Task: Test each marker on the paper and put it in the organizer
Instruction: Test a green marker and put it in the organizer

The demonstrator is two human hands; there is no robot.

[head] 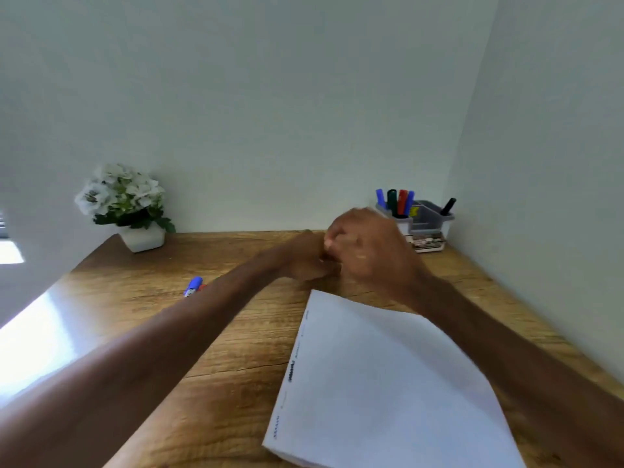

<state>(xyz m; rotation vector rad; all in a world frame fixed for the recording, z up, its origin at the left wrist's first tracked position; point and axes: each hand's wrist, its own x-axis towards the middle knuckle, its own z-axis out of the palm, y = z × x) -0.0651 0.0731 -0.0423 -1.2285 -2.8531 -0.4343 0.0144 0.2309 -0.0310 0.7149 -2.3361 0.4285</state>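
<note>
My left hand (304, 260) and my right hand (369, 253) meet above the far middle of the wooden table (233, 336), fingers curled and pressed together. Both are blurred, and whatever lies between them is hidden. A white sheet of paper (388, 383) lies at the front right, with small scribbles (292, 372) along its left edge. The grey organizer (430, 224) stands in the back right corner. It holds several upright markers (398, 202) on its left and one black marker (449, 206) on its right. A blue marker (193, 286) lies on the table left of my left forearm, a red one (202, 287) beside it.
A white pot of white flowers (126, 206) stands at the back left of the table. Walls close the table off at the back and along the right side. Bright light glares on the table's left edge (37, 339).
</note>
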